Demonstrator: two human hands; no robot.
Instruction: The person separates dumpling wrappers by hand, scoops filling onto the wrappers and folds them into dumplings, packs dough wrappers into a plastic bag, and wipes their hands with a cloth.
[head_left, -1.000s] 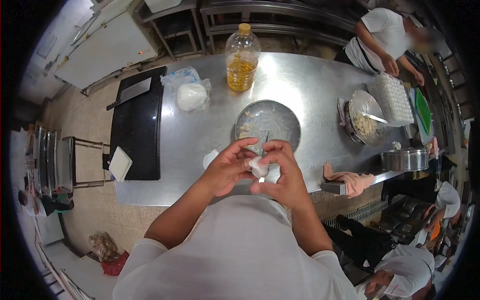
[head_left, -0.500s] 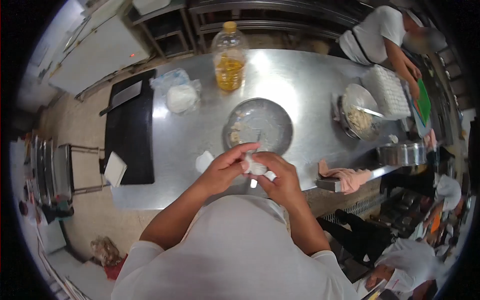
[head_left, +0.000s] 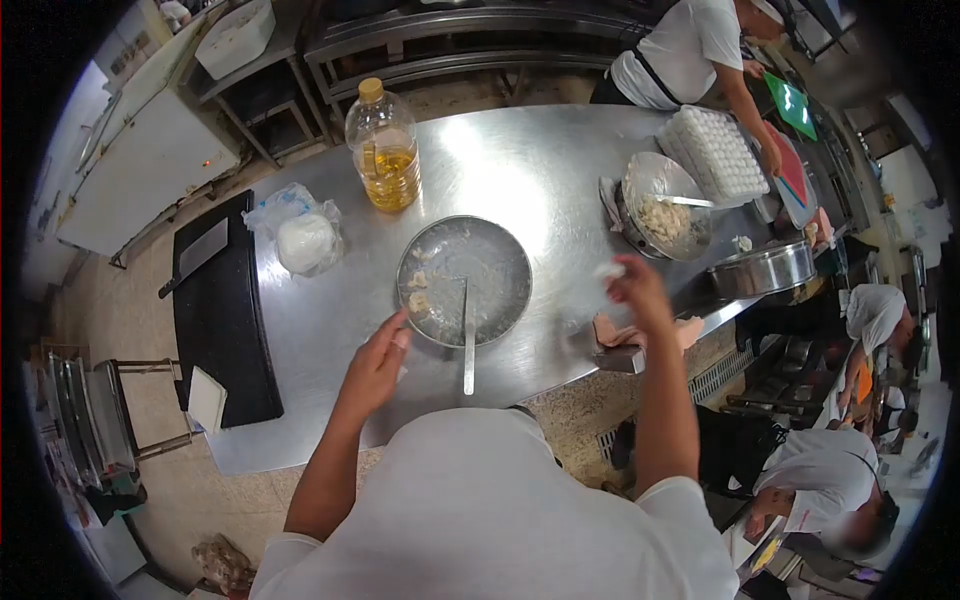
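My right hand (head_left: pixel 640 292) is raised over the right side of the steel table, its fingers closed on a small white dumpling (head_left: pixel 607 271). Fingers stretched out, my left hand (head_left: pixel 375 362) is low at the left of a round metal pan (head_left: pixel 526 275). Partly hidden beside its fingertips is a thin white dough wrapper (head_left: pixel 402 374); whether they touch it I cannot tell. Bits of pale filling (head_left: pixel 418 300) stick to the pan's left side. A flat metal spreader (head_left: pixel 469 355) leans in the pan, its handle over the near rim.
An oil bottle (head_left: pixel 388 165) and bagged white dough (head_left: pixel 306 245) stand at the back left, by a black board (head_left: pixel 225 330) with a cleaver (head_left: pixel 197 257). To the right are a filling bowl (head_left: pixel 660 180), egg trays (head_left: pixel 715 155), a metal pot (head_left: pixel 765 270) and a co-worker (head_left: pixel 690 55).
My hands have separated. The right one has swung right, carrying the dumpling that both hands were pinching; the left has moved left, to the wrapper. The view has shifted to the right.
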